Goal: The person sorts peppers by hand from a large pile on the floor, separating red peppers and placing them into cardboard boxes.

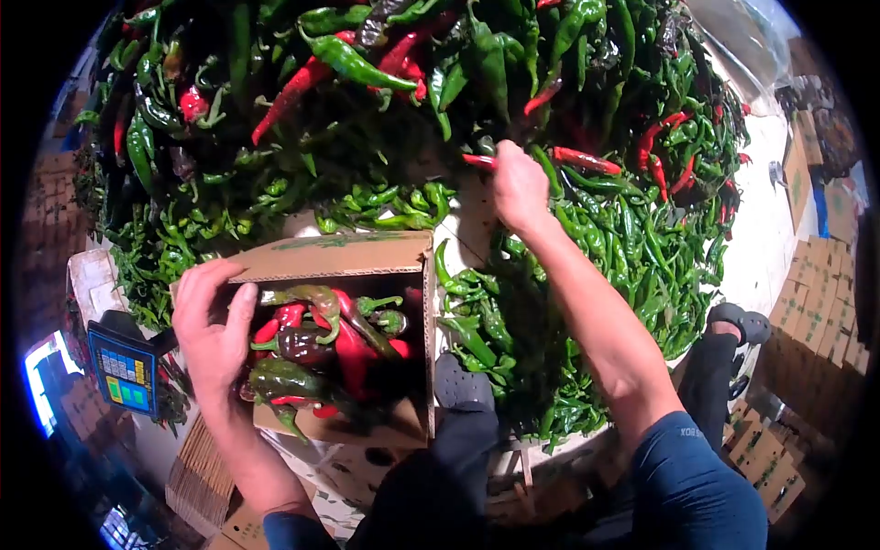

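Note:
A cardboard box (pixel 339 255) stands open in front of me, holding red, dark and green peppers (pixel 353 353). My left hand (pixel 213 316) grips its left wall, with the thumb over the inner side. Further out, my right hand (pixel 521 188) is closed at the foot of the pepper pile. A red pepper (pixel 479 161) sticks out to the left of its fingers; the rest of it is hidden by the hand. Just right of that hand lies another red pepper (pixel 588 162) on green ones.
A large heap of long peppers (pixel 238 55), mostly green, rises behind the box. Smaller green peppers (pixel 632 247) spread to the right. At the left is a scale with a lit display (pixel 124 367). Flattened cardboard (pixel 197 477) is stacked below it. Stacked boxes (pixel 816 293) stand at far right.

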`<state>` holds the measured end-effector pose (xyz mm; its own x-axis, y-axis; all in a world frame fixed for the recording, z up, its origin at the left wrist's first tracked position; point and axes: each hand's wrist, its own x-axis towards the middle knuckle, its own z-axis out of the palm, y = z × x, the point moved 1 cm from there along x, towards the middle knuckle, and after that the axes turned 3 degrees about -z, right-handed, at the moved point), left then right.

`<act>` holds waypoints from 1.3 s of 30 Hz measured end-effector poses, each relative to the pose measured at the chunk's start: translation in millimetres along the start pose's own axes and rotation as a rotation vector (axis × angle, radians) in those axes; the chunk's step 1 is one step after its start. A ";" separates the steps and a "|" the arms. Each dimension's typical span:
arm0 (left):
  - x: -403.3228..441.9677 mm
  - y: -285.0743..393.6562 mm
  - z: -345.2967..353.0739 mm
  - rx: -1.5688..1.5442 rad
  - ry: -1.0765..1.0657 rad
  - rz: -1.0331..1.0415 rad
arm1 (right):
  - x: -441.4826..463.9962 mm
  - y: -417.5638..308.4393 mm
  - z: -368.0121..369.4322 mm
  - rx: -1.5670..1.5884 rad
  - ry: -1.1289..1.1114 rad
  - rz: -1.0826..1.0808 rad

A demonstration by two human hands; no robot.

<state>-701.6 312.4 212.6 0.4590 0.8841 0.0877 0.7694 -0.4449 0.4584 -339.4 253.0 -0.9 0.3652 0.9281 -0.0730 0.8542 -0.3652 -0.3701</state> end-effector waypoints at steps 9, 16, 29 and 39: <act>6.9 -19.3 0.7 -0.176 0.149 -0.039 | -84.3 95.2 -135.3 0.283 -0.459 -0.001; 5.5 52.7 -18.6 -0.009 0.169 -0.050 | 24.5 144.3 -89.9 -0.153 -0.570 -0.174; -15.0 149.1 2.6 -0.011 -0.280 0.330 | -95.7 171.8 -198.9 0.493 -0.504 0.266; -57.3 122.8 -13.0 -0.746 0.649 -0.009 | -89.2 -145.5 -238.0 1.064 -0.556 -0.668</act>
<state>-639.1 209.0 275.4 -0.0494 0.8931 0.4472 0.1920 -0.4309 0.8817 -408.1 206.0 279.9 -0.4096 0.9024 0.1338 0.0218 0.1563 -0.9875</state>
